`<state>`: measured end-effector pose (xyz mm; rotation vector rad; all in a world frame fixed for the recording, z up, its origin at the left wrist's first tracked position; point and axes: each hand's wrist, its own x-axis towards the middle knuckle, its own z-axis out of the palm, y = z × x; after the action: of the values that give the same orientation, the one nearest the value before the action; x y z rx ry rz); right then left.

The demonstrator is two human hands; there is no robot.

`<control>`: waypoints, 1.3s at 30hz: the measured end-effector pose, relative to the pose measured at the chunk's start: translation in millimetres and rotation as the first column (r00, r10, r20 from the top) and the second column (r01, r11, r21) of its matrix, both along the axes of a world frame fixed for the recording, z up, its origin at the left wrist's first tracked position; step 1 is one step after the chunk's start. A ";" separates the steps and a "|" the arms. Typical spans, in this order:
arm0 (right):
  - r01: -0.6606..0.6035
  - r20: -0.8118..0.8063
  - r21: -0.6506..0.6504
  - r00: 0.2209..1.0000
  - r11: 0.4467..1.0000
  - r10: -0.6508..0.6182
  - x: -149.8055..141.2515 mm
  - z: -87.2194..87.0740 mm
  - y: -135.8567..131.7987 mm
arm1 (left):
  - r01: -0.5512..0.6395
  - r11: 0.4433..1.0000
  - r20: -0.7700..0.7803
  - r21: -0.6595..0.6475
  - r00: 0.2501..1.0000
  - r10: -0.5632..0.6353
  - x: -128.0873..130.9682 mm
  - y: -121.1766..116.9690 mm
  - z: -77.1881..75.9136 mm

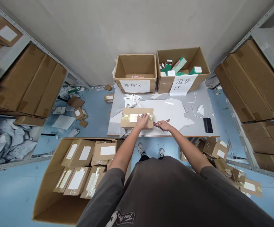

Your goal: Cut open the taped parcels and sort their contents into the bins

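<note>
A taped cardboard box point(128, 115) with a white label lies near the front edge of the table. My left hand point(142, 120) rests on its top right part, fingers outstretched and gripping nothing. Closed around the handle of a red and black utility knife point(156, 124), my right hand point(163, 125) is just right of the box. The knife's tip points at the box's right side; whether the blade touches it is too small to tell.
Two open cartons point(135, 86) with paper signs stand at the table's back; the right one point(184, 85) holds green-and-white boxes. Paper scraps point(131, 101) and a phone point(208, 125) lie on the table point(193, 108). A large carton of parcels point(47, 192) sits at lower left; shelves flank both sides.
</note>
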<state>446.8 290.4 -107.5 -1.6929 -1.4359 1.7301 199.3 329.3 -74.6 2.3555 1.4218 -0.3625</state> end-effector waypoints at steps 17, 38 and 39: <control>0.321 -0.050 0.098 0.947 0.942 -0.318 15.2 8.4 -26.7 | -0.005 1.000 -0.013 -0.006 1.000 0.005 3.1 61.4 7.5; -0.498 0.701 0.405 0.708 0.767 0.090 16.1 17.0 3.4 | 0.137 0.991 -0.018 0.004 0.990 -0.136 17.4 76.5 2.0; -0.526 0.726 0.402 0.681 0.749 0.089 14.5 17.7 5.1 | 0.136 0.990 -0.008 0.022 0.991 -0.136 15.2 75.8 2.7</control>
<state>461.3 295.5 -89.9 -1.8142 -2.4118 0.5756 214.5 405.2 -71.9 2.4790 1.2773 -0.3925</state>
